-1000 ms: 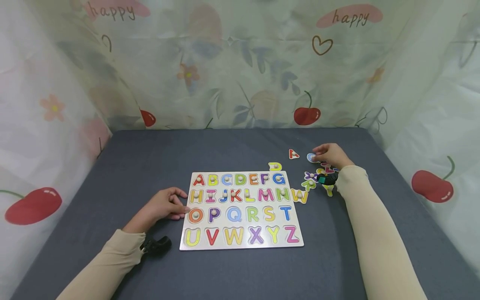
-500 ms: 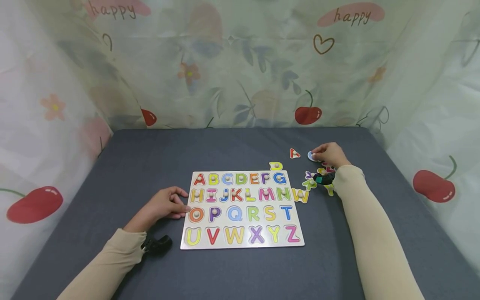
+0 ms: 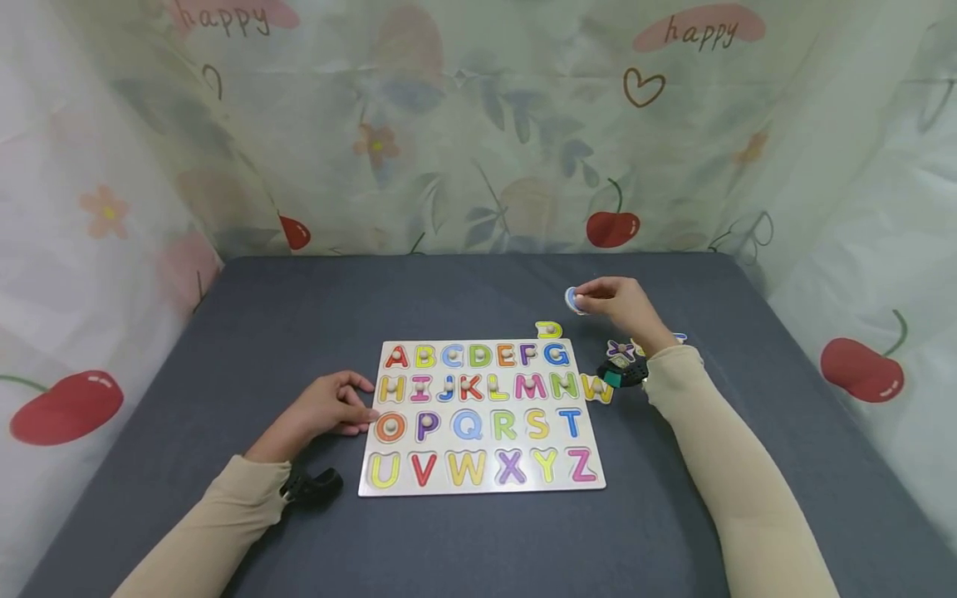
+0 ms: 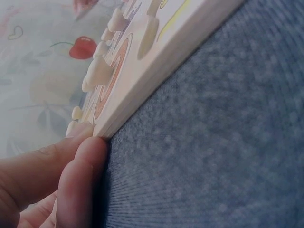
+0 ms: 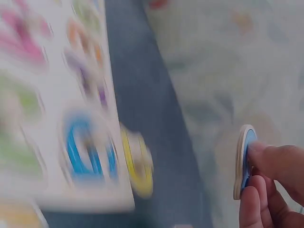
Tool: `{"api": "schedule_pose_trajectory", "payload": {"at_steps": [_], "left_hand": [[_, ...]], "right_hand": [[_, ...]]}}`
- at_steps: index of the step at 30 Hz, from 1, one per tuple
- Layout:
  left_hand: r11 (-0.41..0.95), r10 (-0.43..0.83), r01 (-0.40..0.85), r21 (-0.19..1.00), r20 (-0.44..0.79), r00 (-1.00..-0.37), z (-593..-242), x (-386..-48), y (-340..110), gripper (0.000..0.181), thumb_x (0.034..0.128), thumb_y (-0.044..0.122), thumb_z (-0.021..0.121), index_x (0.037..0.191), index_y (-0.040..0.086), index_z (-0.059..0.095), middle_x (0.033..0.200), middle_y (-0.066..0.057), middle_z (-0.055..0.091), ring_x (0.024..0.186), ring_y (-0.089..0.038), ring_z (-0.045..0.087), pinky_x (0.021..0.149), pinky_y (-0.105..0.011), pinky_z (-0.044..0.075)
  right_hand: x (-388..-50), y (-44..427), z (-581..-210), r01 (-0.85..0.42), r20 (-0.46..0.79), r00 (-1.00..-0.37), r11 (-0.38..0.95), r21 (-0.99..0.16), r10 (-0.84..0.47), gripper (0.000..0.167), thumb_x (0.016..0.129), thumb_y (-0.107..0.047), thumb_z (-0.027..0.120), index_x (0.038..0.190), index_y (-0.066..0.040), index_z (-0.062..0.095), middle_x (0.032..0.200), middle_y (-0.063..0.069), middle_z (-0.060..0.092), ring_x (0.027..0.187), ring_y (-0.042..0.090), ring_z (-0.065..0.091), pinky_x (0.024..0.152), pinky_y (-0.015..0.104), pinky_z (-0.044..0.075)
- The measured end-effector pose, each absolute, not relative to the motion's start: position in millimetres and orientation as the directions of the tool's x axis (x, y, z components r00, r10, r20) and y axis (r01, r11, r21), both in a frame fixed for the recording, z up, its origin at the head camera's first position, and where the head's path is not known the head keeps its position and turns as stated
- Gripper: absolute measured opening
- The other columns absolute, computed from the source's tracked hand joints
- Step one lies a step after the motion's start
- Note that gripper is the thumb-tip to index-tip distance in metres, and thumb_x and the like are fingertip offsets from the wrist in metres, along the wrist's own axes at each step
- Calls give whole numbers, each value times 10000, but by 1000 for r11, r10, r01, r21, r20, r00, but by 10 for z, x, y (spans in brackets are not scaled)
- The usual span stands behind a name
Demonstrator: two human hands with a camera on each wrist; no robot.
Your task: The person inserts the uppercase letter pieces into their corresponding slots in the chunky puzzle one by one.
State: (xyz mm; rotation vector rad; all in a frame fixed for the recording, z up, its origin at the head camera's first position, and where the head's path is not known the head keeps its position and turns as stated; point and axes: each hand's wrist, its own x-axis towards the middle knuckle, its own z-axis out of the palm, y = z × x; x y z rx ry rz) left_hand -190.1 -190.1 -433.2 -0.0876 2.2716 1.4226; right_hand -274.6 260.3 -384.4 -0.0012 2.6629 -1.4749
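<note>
The left hand (image 3: 332, 407) was at the left edge of the alphabet board (image 3: 441, 449), its grip pinching that edge between thumb and finger. The board lay flat on the dark counter (image 3: 478, 544), knobbed letters filling its upper rows. A yellow piece (image 3: 549, 330) lay against its far edge, near the right corner. Beyond that corner, the right hand (image 3: 624, 307) held a rounded blue piece (image 3: 572, 301) tilted in its grip. The W piece (image 3: 598, 389) lay at the board's right edge.

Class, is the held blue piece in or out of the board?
Out: the right hand pinches the blue piece, clear of the board.
</note>
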Motion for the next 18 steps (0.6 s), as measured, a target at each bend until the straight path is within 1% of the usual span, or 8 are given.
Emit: {"api": "schedule_pose_trajectory", "payload": {"at_steps": [2,7,11,12,15,18], "left_hand": [[466,180,-289,837,-409,-895,-4340,-1906,-1903,540,792,111,803,1216,-5,492,737,-35,602,608,-96,641,545,-249,551],[468,183,-281,838,-403,-897,-4358,-1913,-1911,539,788,113,807,1211,-7,495,743,-41,608,614,-100,648,552,-251,555],[467,184,-277,840,-398,-899,-4355,-1912,-1911,547,785,115,810,1213,-12,493,742,-42,609,613,-103,649,549,-253,555],[469,185,-274,840,-397,-899,-4351,-1912,-1911,548,787,116,808,1215,-14,492,742,-41,608,611,-102,647,547,-253,554],[471,186,-271,840,-395,-900,-4341,-1903,-1905,547,794,114,802,1224,-14,487,744,-39,606,610,-101,644,542,-254,551],[470,191,-267,841,-392,-900,-4338,-1901,-1902,545,798,110,797,1227,-16,484,742,-37,606,609,-101,643,537,-253,549]], "right_hand": [[-2658,2443,-3796,20,-79,-992,502,-865,-98,345,904,-290,693,1168,-72,655,1160,128,642,1029,304,566,1025,487,426],[-2399,2055,-3702,-64,-41,-978,482,-874,-205,267,899,-233,703,1109,-70,679,1031,112,681,1003,383,614,947,498,488],[-2208,1806,-3710,-120,-16,-960,462,-879,-280,198,889,-205,714,1049,-90,701,951,84,690,942,398,632,882,526,507],[-2164,1752,-3718,-127,-15,-956,461,-878,-292,181,883,-204,721,1031,-101,706,931,75,688,921,384,638,860,512,516],[-2044,1605,-3751,-157,-8,-942,463,-872,-334,161,864,-206,743,993,-113,716,889,53,683,851,322,648,785,411,538],[-1948,1479,-3812,-185,-4,-927,468,-864,-375,149,844,-204,763,961,-123,717,857,28,678,794,255,643,708,309,514]]}}
